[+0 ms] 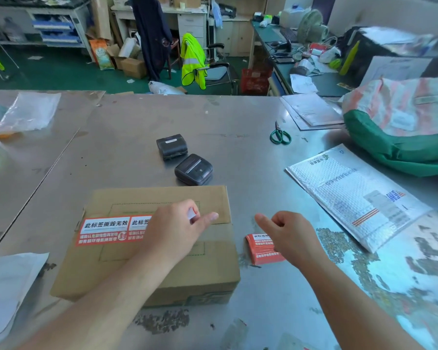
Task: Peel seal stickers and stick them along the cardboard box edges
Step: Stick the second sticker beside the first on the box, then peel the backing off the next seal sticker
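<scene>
A closed cardboard box point(162, 274) lies on the metal table in front of me. Red and white seal stickers point(104, 229) run along its centre seam, one fully visible and a second partly under my hand. My left hand point(173, 232) lies over the seam with its index finger stretched toward the box's right edge and a small white scrap point(192, 213) pinched under the curled fingers. My right hand point(292, 236) hovers beside the box, thumb out and fingers curled, holding nothing, above a red stack of seal stickers point(262, 251).
Two black handheld label printers point(185, 160) sit just beyond the box. Green-handled scissors point(280, 135) lie farther right. A bubble mailer point(354, 195) and a green and striped sack point(400, 132) fill the right side. A plastic bag point(28, 114) lies far left, white paper point(8, 281) near left.
</scene>
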Tool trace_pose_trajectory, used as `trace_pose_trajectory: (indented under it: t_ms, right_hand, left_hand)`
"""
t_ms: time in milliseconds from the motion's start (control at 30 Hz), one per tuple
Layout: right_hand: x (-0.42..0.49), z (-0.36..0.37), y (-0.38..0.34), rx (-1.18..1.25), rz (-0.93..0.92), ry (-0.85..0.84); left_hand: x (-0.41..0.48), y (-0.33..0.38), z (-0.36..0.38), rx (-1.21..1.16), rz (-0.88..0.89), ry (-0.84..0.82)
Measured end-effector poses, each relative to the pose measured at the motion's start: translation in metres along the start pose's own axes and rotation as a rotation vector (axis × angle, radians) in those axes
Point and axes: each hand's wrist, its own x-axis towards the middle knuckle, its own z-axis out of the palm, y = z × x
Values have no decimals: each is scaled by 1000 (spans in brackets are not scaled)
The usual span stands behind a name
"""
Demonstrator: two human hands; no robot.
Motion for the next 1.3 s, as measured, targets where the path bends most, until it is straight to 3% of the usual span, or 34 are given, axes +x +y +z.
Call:
trace_pose_trajectory:
  t_ms: [300, 500, 967, 1133, 1300]
  right_hand:
    - [7, -6, 49, 113, 124, -68]
    - [17, 2, 65, 126, 190, -113]
    - [51, 23, 99, 112, 293, -41]
    - [61, 29, 113, 63, 328, -7]
    - [70, 32, 116, 4, 351, -51]
  left_hand:
    - [-6, 23, 40, 160, 87, 108]
    - [-11, 12, 39, -14, 283, 118]
    - [-1, 3, 48, -100, 241, 135]
    - [-2, 3, 46, -248, 163, 128]
    - [-1, 4, 44, -192, 211, 128]
